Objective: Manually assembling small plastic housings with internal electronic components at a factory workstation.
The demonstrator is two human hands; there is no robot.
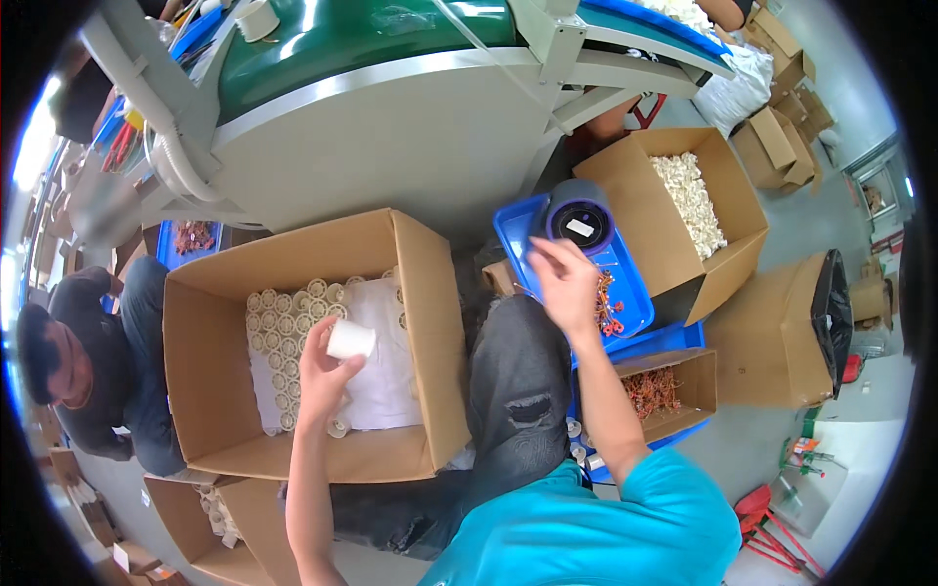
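- Well, in our left hand we hold a white cylinder above the open cardboard box.
- Below it we see rows of pale cylinders beside a white sheet.
- We bring the fingers of our right hand close together near the round dark device on the blue tray; we cannot tell whether they grip anything.

Grey floor; open cardboard boxes stand on it.
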